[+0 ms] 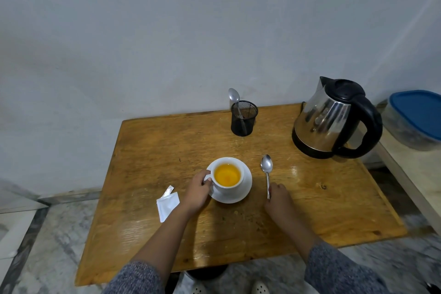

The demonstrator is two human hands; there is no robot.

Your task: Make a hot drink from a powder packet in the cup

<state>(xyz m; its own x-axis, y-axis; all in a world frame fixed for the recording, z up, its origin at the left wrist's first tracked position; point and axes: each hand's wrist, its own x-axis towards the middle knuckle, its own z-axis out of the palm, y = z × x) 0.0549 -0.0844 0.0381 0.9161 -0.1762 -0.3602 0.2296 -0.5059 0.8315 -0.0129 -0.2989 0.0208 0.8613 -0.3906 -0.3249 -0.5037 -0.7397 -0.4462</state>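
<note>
So: worn wooden table [167,150] against a pale grey wall [143,31], marble floor below. At back, a black mesh holder [244,119] w/ one spoon in it; steel kettle [334,119] at right. White cup [228,173] sits on a saucer [243,192] near table centre, filled w/ orange-yellow liquid. Left hand [196,193] is closed round the cup's handle. Right hand [279,198], just right of saucer, pinches the handle end of a spoon [266,167] lying on the table. Torn white packet [167,205] lies left of left hand.
</note>
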